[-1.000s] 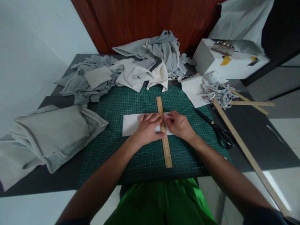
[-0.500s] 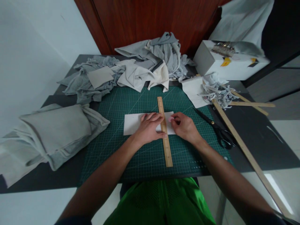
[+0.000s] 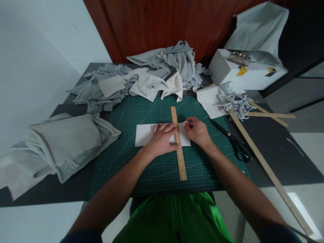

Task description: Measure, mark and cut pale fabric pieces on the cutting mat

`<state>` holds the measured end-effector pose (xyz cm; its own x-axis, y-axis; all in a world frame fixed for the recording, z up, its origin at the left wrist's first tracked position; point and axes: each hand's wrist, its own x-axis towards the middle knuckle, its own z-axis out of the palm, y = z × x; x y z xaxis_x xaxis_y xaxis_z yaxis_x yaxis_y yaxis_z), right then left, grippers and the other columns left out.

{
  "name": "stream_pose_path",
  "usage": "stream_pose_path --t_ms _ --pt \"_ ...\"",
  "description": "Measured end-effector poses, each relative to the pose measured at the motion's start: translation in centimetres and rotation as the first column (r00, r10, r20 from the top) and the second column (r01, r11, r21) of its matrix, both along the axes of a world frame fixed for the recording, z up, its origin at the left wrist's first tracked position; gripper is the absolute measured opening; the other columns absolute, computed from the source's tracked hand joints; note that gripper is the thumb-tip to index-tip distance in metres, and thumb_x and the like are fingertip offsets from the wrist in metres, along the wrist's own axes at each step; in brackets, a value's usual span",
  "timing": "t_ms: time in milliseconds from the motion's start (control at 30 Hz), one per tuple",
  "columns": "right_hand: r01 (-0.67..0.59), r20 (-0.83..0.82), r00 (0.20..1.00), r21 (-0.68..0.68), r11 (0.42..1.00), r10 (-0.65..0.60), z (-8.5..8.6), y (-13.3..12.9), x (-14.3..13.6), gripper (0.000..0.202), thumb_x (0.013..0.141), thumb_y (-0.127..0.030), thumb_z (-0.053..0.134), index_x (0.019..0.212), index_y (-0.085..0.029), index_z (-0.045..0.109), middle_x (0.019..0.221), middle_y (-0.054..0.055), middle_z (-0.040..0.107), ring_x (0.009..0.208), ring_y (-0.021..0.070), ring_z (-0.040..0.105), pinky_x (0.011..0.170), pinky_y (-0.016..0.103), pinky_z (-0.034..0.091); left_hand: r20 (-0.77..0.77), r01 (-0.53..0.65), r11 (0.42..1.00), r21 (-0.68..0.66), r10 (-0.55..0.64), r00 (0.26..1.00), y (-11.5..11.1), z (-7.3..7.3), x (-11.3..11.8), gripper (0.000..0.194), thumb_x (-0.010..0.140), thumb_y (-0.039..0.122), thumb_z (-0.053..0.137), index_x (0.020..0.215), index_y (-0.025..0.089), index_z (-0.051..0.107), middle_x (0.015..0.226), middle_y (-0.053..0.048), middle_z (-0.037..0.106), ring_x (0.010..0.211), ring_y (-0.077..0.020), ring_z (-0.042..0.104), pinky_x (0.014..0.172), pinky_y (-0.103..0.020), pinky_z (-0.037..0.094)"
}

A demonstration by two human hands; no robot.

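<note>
A white rectangular piece lies flat on the green cutting mat. Across it, running away from me, is a short wooden ruler. My left hand rests on the white piece with its fingers spread, fingertips and thumb touching the ruler. To the ruler's right, my right hand pinches a small pink piece at the far right corner of the white piece. The pink piece is partly hidden by the fingers.
Black scissors and a long wooden strip lie on the right. Grey cloth piles up at the back and left. A white box stands at the back right.
My right hand has moved slightly away from me with the pink piece, towards the white piece's far edge. My left hand stays on the ruler. The whole view has shifted a little.
</note>
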<state>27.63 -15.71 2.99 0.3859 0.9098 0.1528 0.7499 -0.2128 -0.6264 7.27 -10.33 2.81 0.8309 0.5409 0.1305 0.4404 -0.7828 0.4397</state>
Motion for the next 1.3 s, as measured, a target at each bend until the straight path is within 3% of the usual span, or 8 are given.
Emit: stream_pose_path --t_ms 167,267,333,433,533,667,967,1300 --pt "0.126 0.073 0.99 -0.023 0.992 -0.124 -0.4 -1.4 3.2 0.025 0.096 -0.028 0.055 0.112 -0.013 0.068 0.082 0.013 0.078 0.079 0.0294 0.076 0.075 0.037 0.054 0.001 0.0 1.0 0.031 0.0 1.0 -0.4 0.0 -0.1 0.069 0.085 0.058 0.077 0.143 0.025 0.058 0.156 -0.01 0.055 0.146 -0.0345 0.044 0.12 -0.058 0.03" --pt "0.17 0.167 0.973 -0.053 0.984 -0.159 -0.1 -2.3 3.6 0.039 0.097 -0.035 0.059 0.124 -0.008 0.065 0.084 0.017 0.077 0.084 0.0348 0.076 0.078 0.041 0.055 0.029 -0.002 0.999 0.046 0.0 1.0 -0.4 0.0 -0.2 0.062 0.092 0.052 0.07 0.145 0.022 0.056 0.156 -0.01 0.056 0.145 -0.0327 0.046 0.12 -0.057 0.032" --pt "0.153 0.214 0.967 -0.062 0.986 -0.137 0.3 -2.9 2.5 0.04 0.098 -0.035 0.057 0.128 -0.009 0.063 0.086 0.017 0.077 0.084 0.0348 0.076 0.079 0.041 0.054 0.067 -0.025 0.998 0.056 0.021 0.998 -0.1 0.1 -0.3 0.047 0.1 0.038 0.059 0.144 0.022 0.057 0.154 -0.009 0.058 0.144 -0.0286 0.048 0.12 -0.053 0.035" --pt "-0.006 0.202 0.979 -0.118 0.993 0.029 0.8 -3.5 -0.7 0.037 0.099 -0.032 0.056 0.131 -0.015 0.061 0.091 0.013 0.078 0.083 0.0298 0.076 0.079 0.037 0.054 0.116 -0.124 0.99 0.073 0.115 0.987 0.6 0.3 -0.8 0.039 0.101 0.019 0.046 0.136 0.02 0.065 0.149 -0.008 0.062 0.141 -0.0247 0.052 0.12 -0.05 0.038" --pt "-0.122 0.258 0.952 -0.175 0.977 0.165 1.1 -3.6 -4.3 0.039 0.098 -0.039 0.059 0.128 -0.014 0.06 0.107 0.018 0.076 0.095 0.0295 0.074 0.084 0.035 0.054 0.104 -0.179 0.981 0.082 0.17 0.98 1.3 0.3 -1.4 0.037 0.095 0.016 0.052 0.127 0.018 0.071 0.143 -0.01 0.067 0.138 -0.0258 0.055 0.12 -0.05 0.04" --pt "-0.048 0.331 0.934 -0.26 0.964 0.136 1.6 -3.2 -6.3 0.032 0.096 -0.029 0.059 0.124 -0.013 0.059 0.115 0.018 0.071 0.107 0.0283 0.07 0.09 0.033 0.052 0.025 -0.133 0.987 0.091 0.131 0.991 1.4 0.0 -2.0 0.037 0.089 0.02 0.062 0.125 0.02 0.073 0.145 -0.009 0.066 0.14 -0.0283 0.053 0.121 -0.05 0.038" --pt "0.175 0.41 0.909 -0.221 0.96 -0.071 1.1 -3.1 -2.3 0.03 0.096 -0.017 0.051 0.125 -0.01 0.059 0.117 0.02 0.07 0.108 0.0303 0.07 0.093 0.036 0.05 -0.041 -0.193 0.977 0.094 0.197 0.98 1.7 0.1 -2.2 0.04 0.094 0.028 0.06 0.132 0.021 0.071 0.151 -0.009 0.062 0.143 -0.0313 0.05 0.121 -0.053 0.036" --pt "0.228 0.428 0.89 -0.122 0.966 -0.156 0.7 -3.8 2.9 0.026 0.096 -0.019 0.05 0.112 -0.011 0.07 0.106 0.018 0.073 0.099 0.0273 0.07 0.087 0.033 0.048 -0.029 -0.367 0.92 0.134 0.374 0.927 2.4 -0.2 -2.6 0.036 0.095 0.03 0.058 0.127 0.023 0.072 0.15 -0.009 0.062 0.141 -0.0349 0.049 0.119 -0.056 0.035"
